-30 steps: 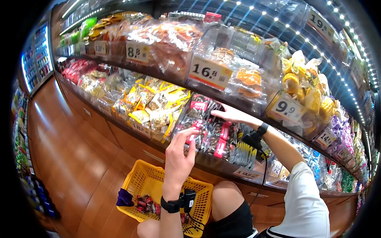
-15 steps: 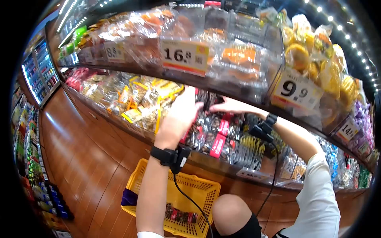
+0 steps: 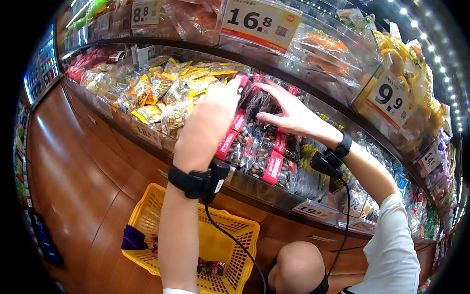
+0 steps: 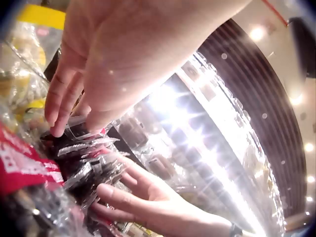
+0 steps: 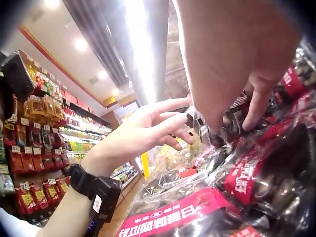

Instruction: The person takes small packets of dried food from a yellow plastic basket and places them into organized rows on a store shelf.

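In the head view, clear bags of dark seeds [image 3: 240,147] with red labels fill a bin on the lower shelf. My left hand [image 3: 208,115] reaches into the back of this bin, its fingertips and thumb pinching the edge of a bag. To its right, my right hand [image 3: 298,115] touches a bunch of upright bags [image 3: 255,102], with fingers extended and thumb spread apart. Crimped bag ends [image 4: 89,153] stand between the two hands in the left wrist view. The right wrist view has the left fingers [image 5: 168,128] at a clear bag edge.
A yellow basket [image 3: 247,224] stands on the floor below, with a few small packets [image 3: 211,267] inside. Yellow-trimmed snack bags [image 3: 166,93] lie left of the seeds. Above, the upper shelf carries a 16.8 price tag [image 3: 260,22]. Cables hang from both wrist cameras.
My left hand has gone from above the bin's front to the bags at its back. The right hand stays at the bags. The head view has tilted down.
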A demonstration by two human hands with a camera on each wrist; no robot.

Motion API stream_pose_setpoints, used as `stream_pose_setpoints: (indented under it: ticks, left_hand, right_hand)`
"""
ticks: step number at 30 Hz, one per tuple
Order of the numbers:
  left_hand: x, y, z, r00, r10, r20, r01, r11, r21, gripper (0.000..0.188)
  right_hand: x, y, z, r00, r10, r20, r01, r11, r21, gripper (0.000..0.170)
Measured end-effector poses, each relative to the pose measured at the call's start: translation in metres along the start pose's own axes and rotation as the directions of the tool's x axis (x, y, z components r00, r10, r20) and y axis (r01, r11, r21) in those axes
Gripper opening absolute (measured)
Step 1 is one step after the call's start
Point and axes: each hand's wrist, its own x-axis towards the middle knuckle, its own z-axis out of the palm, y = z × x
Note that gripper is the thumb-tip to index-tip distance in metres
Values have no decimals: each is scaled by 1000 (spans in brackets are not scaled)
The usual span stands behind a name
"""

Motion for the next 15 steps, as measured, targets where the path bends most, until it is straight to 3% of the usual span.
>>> stream_pose_setpoints:
  ticks: [2,3,11,12,15]
  left_hand:
    - [-9,14,-1,999,11,-51,-7,996,91,37]
    - [-7,20,-4,998,-52,-25,54,994,95,38]
    - [5,34,-28,984,-172,50,158,965,211,13]
    - [-2,30,-18,992,-32,-118,62,964,257,14]
    - [0,31,-11,987,-123,-105,142,970,200,16]
  right_hand:
    - [4,2,-2,1000,-1,31,2,1000,-29,78]
    - [5,3,-1,999,3,35,-2,1000,-24,78]
    - [-2,-7,-3,998,48,49,-49,999,10,78]
    - [-2,-6,-3,998,57,40,-58,998,21,78]
    - [4,-1,3,1000,-25,-2,24,997,-74,80]
